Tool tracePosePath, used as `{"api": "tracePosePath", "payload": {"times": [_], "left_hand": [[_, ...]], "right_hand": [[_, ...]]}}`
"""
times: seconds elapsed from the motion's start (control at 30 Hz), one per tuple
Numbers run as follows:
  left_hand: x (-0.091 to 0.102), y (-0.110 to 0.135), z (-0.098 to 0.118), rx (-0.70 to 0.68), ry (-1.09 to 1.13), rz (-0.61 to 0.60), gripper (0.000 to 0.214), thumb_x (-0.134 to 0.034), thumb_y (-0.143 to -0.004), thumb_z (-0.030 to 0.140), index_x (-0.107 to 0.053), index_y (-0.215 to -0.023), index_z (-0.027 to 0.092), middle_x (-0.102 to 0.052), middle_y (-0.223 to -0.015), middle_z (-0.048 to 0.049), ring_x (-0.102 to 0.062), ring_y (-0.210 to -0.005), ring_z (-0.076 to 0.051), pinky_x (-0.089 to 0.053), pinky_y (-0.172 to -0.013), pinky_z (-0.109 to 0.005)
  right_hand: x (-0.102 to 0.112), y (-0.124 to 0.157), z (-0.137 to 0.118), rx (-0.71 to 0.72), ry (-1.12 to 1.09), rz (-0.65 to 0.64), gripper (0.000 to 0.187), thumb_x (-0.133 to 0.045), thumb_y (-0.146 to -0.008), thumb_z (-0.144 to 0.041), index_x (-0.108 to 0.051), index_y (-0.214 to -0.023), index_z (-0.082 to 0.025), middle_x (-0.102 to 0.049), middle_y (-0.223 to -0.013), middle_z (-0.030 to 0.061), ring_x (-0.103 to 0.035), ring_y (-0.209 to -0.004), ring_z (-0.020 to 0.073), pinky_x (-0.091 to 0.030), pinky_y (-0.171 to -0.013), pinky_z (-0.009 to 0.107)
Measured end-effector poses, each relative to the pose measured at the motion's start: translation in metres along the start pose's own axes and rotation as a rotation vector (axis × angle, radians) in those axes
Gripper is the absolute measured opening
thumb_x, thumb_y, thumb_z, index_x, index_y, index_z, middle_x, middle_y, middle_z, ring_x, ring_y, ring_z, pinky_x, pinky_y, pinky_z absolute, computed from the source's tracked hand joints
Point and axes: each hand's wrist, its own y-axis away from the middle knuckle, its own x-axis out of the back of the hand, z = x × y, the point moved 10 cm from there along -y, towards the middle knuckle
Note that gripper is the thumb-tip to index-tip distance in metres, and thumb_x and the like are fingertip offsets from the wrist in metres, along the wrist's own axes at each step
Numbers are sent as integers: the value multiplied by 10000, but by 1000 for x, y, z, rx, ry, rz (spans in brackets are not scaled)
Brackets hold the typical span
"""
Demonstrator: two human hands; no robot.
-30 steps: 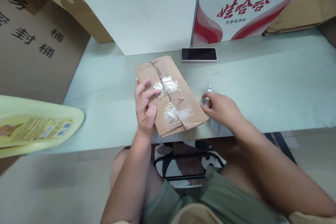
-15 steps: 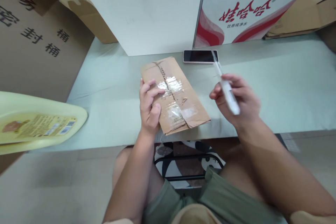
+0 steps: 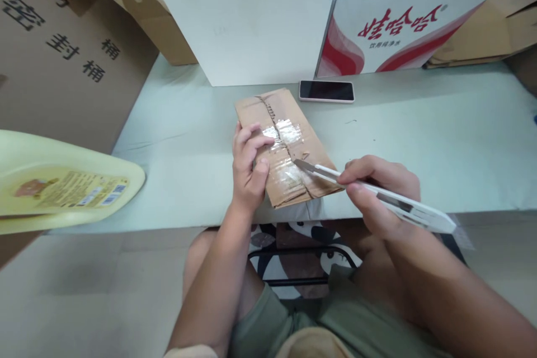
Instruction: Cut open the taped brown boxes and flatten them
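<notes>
My left hand grips the left edge of a small brown cardboard box, fingers spread over its top and thumb near the front. Clear tape lies across the box's middle seam, shiny in two patches. In my right hand is a white utility knife, pinched between thumb and fingers, with its blade out. The blade tip is over the seam, close to the front tape patch; whether it touches the cardboard I cannot tell. The box lies slanted near the table's front edge.
Behind the box lies a phone with a dark screen. A white carton and a red-and-white carton stand at the back. To the left are a large cardboard box and a pale yellow bottle. A pale green cloth covers the table.
My right hand has come down and turned the knife, so its blade now points left at the box seam instead of up and away. My left hand still holds the box.
</notes>
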Motion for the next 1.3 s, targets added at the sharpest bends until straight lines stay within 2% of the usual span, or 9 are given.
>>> {"api": "tracePosePath", "payload": {"times": [0.13, 0.3, 0.73, 0.87, 1.0, 1.03, 1.1, 1.17, 1.3], "left_hand": [[0, 0, -1, 5, 15, 5, 341, -434, -1011, 490, -670, -1130, 274, -605, -1333, -79, -540, -1392, -284, -211, -1334, -538], [-2, 1, -3, 22, -14, 11, 385, -410, -1000, 531, -668, -1117, 270, -606, -1312, -88, -533, -1388, -304, -225, -1322, -557], [-4, 1, -5, 50, -29, 13, 390, -378, -1000, 513, -654, -1102, 257, -595, -1315, -99, -535, -1375, -306, -309, -1275, -555], [-4, 1, -6, 59, -28, 9, 388, -383, -997, 512, -659, -1105, 262, -596, -1317, -95, -530, -1378, -309, -303, -1278, -556], [-4, 1, -4, 27, 11, 28, 344, -405, -999, 474, -656, -1116, 271, -594, -1311, -87, -532, -1373, -295, -268, -1298, -551], [-5, 1, -3, 17, 13, 33, 342, -405, -1002, 475, -654, -1119, 271, -595, -1308, -85, -536, -1367, -292, -255, -1305, -551], [-8, 1, 0, -1, 5, 37, 346, -398, -1012, 488, -647, -1122, 274, -601, -1302, -81, -545, -1357, -286, -231, -1317, -548], [-10, 2, 2, -12, -18, 34, 369, -380, -1021, 519, -639, -1123, 277, -610, -1301, -80, -550, -1352, -284, -226, -1322, -545], [-14, 3, 4, -12, -60, 14, 426, -340, -1030, 570, -635, -1143, 285, -615, -1328, -80, -548, -1353, -284, -239, -1321, -543]], "right_hand": [[-1, -5, 3, -31, 30, -28, 107, -582, -856, -173, -619, -777, -234, -565, -537, -58, -476, -425, 90, -346, -428, 221], [-6, -6, -15, 58, 18, -98, 117, -569, -832, -128, -609, -778, -223, -545, -527, -72, -439, -390, 67, -335, -414, 199], [4, 10, -9, -93, -29, -86, 141, -562, -828, -187, -616, -706, -230, -499, -477, -57, -397, -368, 86, -298, -379, 236], [18, 15, -6, -94, -175, 28, 156, -587, -850, -171, -621, -707, -223, -469, -509, -50, -378, -411, 90, -272, -417, 262], [45, 12, 10, -30, -219, 357, 65, -665, -887, -294, -685, -851, -243, -502, -565, -47, -380, -454, 101, -269, -438, 271], [45, 9, 14, -46, -148, 385, 71, -688, -887, -316, -694, -918, -253, -513, -578, -48, -400, -466, 106, -288, -441, 271], [32, -1, 18, -99, 3, 310, 147, -717, -888, -347, -691, -1005, -262, -547, -603, -44, -454, -485, 118, -351, -453, 274], [14, -11, 13, -118, 116, 199, 161, -720, -896, -374, -685, -1000, -256, -608, -641, -27, -518, -507, 127, -423, -478, 277], [-7, -21, -5, -66, 286, 105, 113, -680, -922, -343, -676, -989, -252, -697, -720, -10, -601, -546, 127, -506, -572, 269]]}}
